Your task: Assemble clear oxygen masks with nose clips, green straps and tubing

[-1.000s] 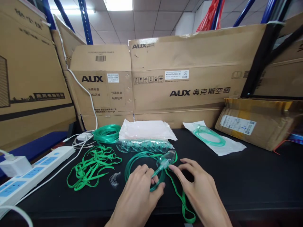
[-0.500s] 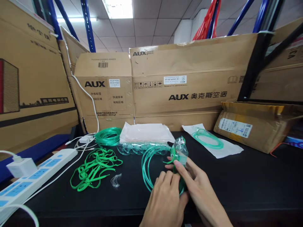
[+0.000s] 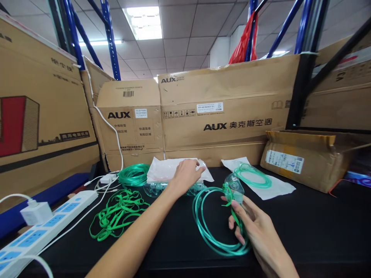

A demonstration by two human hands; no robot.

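Note:
My right hand (image 3: pixel 246 218) is closed around a clear oxygen mask (image 3: pixel 236 190), a green elastic strap (image 3: pixel 228 195) and a coil of green tubing (image 3: pixel 199 220). The coil hangs in a loop to the left of the hand, low over the table. My left hand (image 3: pixel 188 173) is stretched out over the stack of white pouches (image 3: pixel 159 170), thumb apart from the fingers; its fingertips are partly hidden. Below the left forearm a row of clear masks (image 3: pixel 155 189) lies in front of the pouches.
A tangle of green straps (image 3: pixel 118 216) and a coil of green tubing (image 3: pixel 133 175) lie at the left, near a white power strip (image 3: pixel 49 227) with cables. Another coiled tube rests on a white pouch (image 3: pixel 269 189) at the right. Cardboard boxes (image 3: pixel 232 135) stand along the back.
My left hand has let go of the tubing and strap and moved forward to the white pouches. My right hand has shifted right with the mask and coil. The view has tilted up slightly.

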